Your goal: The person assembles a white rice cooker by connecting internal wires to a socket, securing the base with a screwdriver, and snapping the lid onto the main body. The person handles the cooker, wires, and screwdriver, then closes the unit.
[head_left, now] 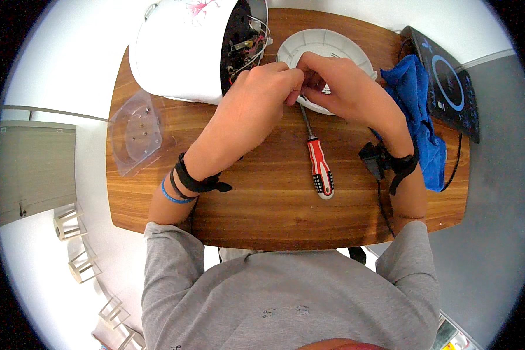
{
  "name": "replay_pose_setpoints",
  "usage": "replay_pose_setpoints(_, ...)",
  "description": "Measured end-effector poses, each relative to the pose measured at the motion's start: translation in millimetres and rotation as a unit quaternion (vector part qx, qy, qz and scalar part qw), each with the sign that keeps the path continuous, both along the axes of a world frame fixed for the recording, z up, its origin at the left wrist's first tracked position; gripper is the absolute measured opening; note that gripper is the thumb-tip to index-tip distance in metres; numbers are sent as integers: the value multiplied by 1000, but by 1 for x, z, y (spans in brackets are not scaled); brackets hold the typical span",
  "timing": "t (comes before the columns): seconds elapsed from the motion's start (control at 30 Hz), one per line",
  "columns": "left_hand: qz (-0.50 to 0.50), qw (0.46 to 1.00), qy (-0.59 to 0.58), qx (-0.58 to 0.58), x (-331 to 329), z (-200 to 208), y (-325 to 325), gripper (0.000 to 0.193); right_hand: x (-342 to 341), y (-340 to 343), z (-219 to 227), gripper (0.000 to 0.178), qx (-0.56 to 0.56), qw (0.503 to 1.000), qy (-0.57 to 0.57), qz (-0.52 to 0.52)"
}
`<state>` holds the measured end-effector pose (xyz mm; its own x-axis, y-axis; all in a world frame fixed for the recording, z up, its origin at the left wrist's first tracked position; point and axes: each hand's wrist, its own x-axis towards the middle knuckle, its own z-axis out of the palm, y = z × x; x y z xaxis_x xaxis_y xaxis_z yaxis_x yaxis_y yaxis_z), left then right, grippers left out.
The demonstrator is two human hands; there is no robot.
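Note:
My left hand (pixel 265 87) and my right hand (pixel 344 84) meet above a round white plastic cover (pixel 321 39). Both sets of fingers are closed in a pinch, fingertips together; whatever sits between them is hidden. Just left of them a white rice cooker-like appliance (pixel 181 49) lies on its side, its open base showing wires and parts (pixel 251 44). Below my hands lies a screwdriver (pixel 319 169) with a red, white and black handle, its shaft pointing up toward the cover.
On the wooden table (pixel 262 204), a transparent plastic sheet or tray (pixel 137 133) at left holds several small screws. A blue cloth (pixel 411 93) lies at right beside a black induction cooker (pixel 446 81). A black cord and connector (pixel 372 160) rest near my right wrist.

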<state>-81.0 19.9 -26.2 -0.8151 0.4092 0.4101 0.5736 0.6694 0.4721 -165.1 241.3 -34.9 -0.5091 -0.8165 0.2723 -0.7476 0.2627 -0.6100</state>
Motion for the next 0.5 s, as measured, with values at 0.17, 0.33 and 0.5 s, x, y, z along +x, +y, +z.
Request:
replay_pose_setpoints(0.17,8,1000,-10,-5,2,2,2,19,1,0,2,26,4,1000,12,-5)
replay_pose_setpoints(0.33,25,1000,-5,3,2,1,3,17,1,0,3,26,-11,1000,27,-7)
replay_pose_setpoints(0.5,64,997,27,23,1,4,9,10,-1,-2,6,23,-52,998,38,-27)
